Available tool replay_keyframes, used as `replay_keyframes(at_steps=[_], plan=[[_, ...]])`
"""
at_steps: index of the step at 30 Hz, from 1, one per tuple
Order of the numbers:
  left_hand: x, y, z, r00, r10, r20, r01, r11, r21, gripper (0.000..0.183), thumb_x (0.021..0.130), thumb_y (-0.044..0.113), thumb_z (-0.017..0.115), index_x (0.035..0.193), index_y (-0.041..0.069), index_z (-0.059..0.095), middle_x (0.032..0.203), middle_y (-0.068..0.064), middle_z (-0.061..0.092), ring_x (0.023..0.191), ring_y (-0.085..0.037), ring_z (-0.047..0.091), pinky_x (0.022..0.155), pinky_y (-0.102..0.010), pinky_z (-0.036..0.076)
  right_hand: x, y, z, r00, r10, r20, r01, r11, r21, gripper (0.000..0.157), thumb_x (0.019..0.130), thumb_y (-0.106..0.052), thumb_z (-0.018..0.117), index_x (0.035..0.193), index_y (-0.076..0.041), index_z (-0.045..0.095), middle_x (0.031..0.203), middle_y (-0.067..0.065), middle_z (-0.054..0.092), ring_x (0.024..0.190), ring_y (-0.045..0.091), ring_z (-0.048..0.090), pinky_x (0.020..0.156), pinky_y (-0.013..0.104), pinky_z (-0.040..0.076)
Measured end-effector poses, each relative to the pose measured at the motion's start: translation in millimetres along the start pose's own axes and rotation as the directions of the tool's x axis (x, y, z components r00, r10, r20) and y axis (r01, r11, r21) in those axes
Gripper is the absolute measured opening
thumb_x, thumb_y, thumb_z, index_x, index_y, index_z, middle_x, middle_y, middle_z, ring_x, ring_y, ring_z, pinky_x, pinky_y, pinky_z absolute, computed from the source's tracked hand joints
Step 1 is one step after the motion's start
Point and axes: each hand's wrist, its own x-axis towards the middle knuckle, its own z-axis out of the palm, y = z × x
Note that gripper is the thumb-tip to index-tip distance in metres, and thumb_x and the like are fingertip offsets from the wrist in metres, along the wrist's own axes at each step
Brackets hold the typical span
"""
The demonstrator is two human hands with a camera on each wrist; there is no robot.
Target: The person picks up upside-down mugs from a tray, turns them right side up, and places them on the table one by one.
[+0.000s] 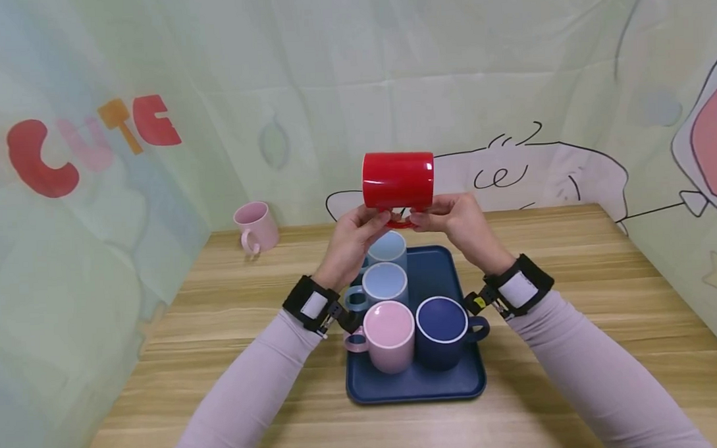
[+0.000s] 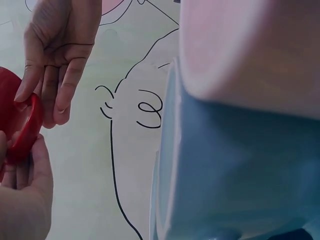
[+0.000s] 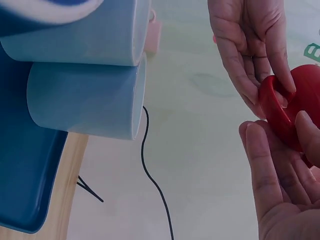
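Observation:
A red mug is held up in the air, turned on its side with its handle pointing down. My left hand pinches the handle from the left, and my right hand pinches it from the right. Both wrist views show thumbs and fingers at the red handle; the mug's body is partly cut off there. Below the hands, a dark blue tray carries a pink mug, a navy mug and two light blue mugs, all upright.
Apart from the tray, another pink mug stands at the table's back left, by the wall cloth. The wooden table ends against a printed cloth behind and at both sides.

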Motion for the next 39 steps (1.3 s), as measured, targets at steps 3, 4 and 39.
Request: replay_keyframes(at_steps=[3, 4, 39], plan=[[-0.4, 1.5, -0.6, 1.0, -0.004, 0.003, 0.004, 1.0, -0.016, 0.04, 0.104, 0.01, 0.063, 0.142, -0.002, 0.057, 0.13, -0.018, 0.064, 0.12, -0.031, 0.065, 0.113, -0.045, 0.046, -0.5, 1.0, 0.9, 1.0, 0.01, 0.007, -0.011, 1.0, 0.016, 0.037, 0.097, -0.012, 0.074, 0.13, 0.005, 0.069, 0.12, 0.019, 0.074, 0.102, 0.029, 0.075, 0.091, 0.036, 0.061], [-0.5, 1.8, -0.9, 1.0, -0.006, 0.004, 0.006, 1.0, -0.02, 0.041, 0.104, 0.01, 0.063, 0.143, -0.002, 0.057, 0.133, -0.02, 0.063, 0.121, -0.031, 0.065, 0.114, -0.047, 0.045, -0.7, 1.3, 1.2, 1.0, 0.017, 0.01, -0.017, 1.0, 0.024, 0.038, 0.097, -0.012, 0.074, 0.13, 0.004, 0.069, 0.121, 0.019, 0.073, 0.102, 0.03, 0.075, 0.092, 0.036, 0.061], [-0.6, 4.4, 1.3, 1.0, -0.023, -0.019, 0.022, 0.999, -0.047, 0.036, 0.104, 0.004, 0.06, 0.139, -0.005, 0.06, 0.108, -0.003, 0.074, 0.108, -0.022, 0.071, 0.104, -0.038, 0.053, -3.9, 7.7, 0.1, 0.99, 0.13, 0.058, -0.138, 0.978, 0.155, 0.044, 0.094, -0.004, 0.076, 0.136, 0.005, 0.064, 0.125, 0.02, 0.071, 0.103, 0.033, 0.076, 0.094, 0.041, 0.06]])
